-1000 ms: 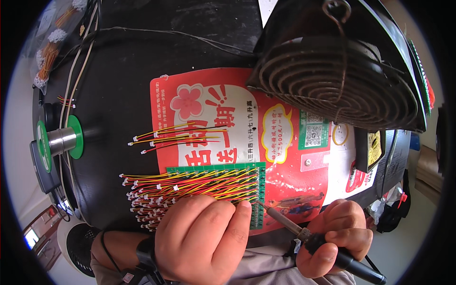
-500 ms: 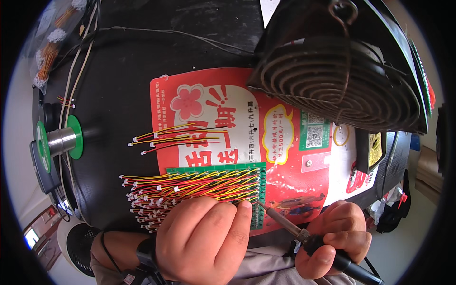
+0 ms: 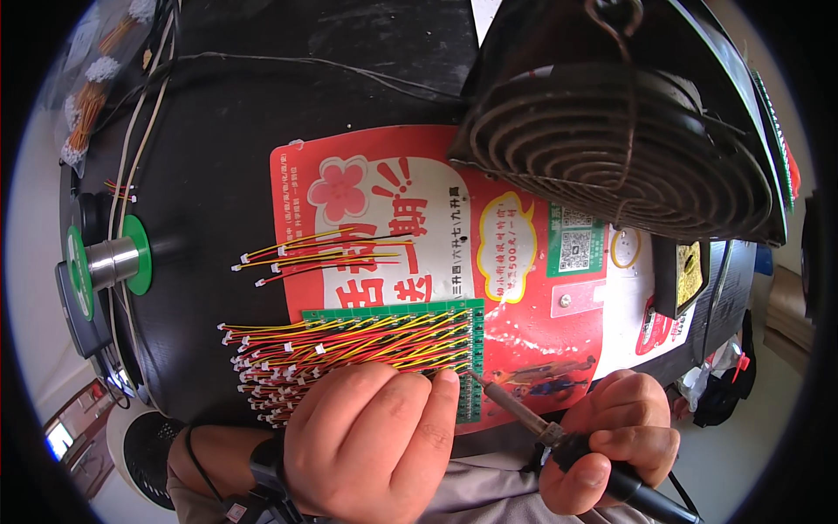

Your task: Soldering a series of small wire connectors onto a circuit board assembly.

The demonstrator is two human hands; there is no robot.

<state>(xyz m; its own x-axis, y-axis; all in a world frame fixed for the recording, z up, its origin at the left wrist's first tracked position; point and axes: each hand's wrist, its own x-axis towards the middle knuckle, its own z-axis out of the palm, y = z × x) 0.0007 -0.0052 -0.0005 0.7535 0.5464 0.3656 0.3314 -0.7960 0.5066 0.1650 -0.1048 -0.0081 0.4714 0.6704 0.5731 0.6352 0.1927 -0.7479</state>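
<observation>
My right hand grips a soldering iron by its black handle. The iron's tip meets the right edge of a green circuit board, just beside my left fingertips. My left hand is closed in a pinch over the board's near part, seemingly on a wire lead, though its fingers hide most of it. Rows of red, yellow and black wire leads lie across the board, their white connectors overhanging its left side. Several loose leads rest just beyond the board.
A red printed sheet lies under the board on the black table. A black fan with a wire grille stands at the far right, near a holder with a yellow sponge. A solder spool stands left, beside cables.
The view has shifted very slightly. Both hands and the iron's tip keep nearly the same places at the board's edge.
</observation>
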